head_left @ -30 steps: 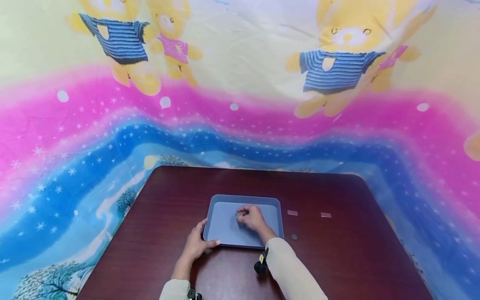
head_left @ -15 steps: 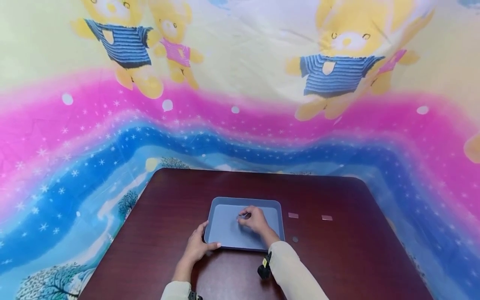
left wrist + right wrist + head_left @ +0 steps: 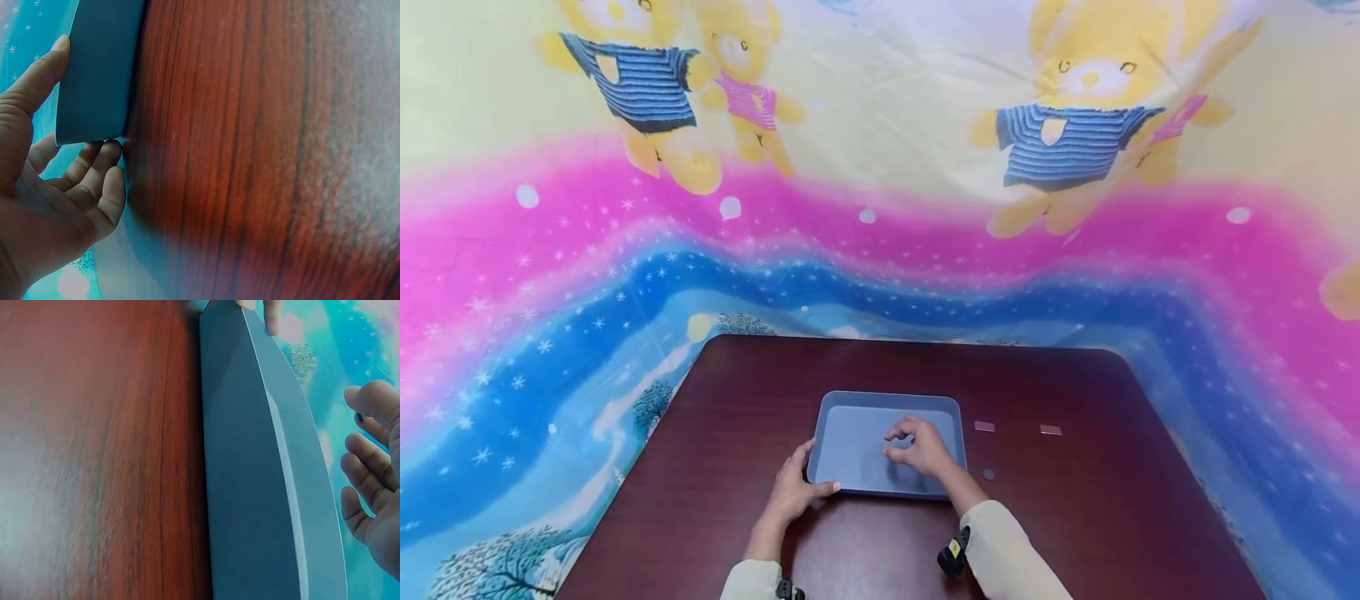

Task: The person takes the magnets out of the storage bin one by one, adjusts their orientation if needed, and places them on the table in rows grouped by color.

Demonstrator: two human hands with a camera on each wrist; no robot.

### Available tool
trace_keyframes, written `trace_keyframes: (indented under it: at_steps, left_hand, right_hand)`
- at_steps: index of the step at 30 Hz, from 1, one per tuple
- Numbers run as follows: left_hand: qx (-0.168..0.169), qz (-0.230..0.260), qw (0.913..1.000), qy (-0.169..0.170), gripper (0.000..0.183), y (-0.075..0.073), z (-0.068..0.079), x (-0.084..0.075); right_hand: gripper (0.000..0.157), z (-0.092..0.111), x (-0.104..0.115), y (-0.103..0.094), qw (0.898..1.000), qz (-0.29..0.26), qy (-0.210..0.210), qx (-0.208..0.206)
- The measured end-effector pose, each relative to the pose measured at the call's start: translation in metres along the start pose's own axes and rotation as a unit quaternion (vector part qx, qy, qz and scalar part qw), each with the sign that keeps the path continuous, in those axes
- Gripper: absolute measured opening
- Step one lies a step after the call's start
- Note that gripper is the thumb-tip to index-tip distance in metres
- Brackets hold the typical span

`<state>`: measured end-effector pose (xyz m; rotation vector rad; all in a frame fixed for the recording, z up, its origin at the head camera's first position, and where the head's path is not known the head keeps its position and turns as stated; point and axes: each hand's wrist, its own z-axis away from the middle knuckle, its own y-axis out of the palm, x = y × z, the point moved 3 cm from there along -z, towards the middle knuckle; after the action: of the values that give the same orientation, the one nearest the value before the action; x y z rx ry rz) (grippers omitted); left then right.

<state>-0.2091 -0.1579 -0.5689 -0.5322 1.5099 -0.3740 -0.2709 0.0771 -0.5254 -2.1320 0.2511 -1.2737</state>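
A shallow blue-grey tray sits on the dark red-brown table. My left hand holds its near left corner; in the left wrist view the thumb lies against the tray's wall and the other fingers curl by the corner. Over the right part of the tray hovers my right hand, thumb and index finger bent towards each other. In the right wrist view a small dark piece shows between thumb and index finger; its kind is too small to tell. The other fingers are loosely curled.
Right of the tray lie two small pinkish rectangular pieces, one nearer and one farther. A small grey disc rests by the tray's near right corner. A printed cloth hangs behind the table.
My right hand has drawn back to the right over the tray, and its thumb and index finger look farther apart. The left hand and the tray have stayed in place.
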Motion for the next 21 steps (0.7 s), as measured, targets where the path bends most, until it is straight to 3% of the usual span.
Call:
trace_keyframes:
  at_steps: [6, 13, 21]
  left_hand:
    - [0.003, -0.003, 1.0000, -0.001, 0.091, -0.001, 0.002, -0.001]
    - [0.003, 0.006, 1.0000, -0.005, 0.090, -0.001, 0.003, 0.000]
    - [0.006, 0.000, 1.0000, -0.001, 0.091, -0.001, 0.001, -0.001]
  right_hand:
    - [0.014, 0.012, -0.001, -0.014, 1.000, -0.017, -0.003, -0.003]
    - [0.014, 0.022, -0.004, -0.028, 1.000, 0.007, -0.008, -0.001]
    - [0.017, 0.033, -0.015, -0.050, 0.999, 0.018, 0.048, -0.018]
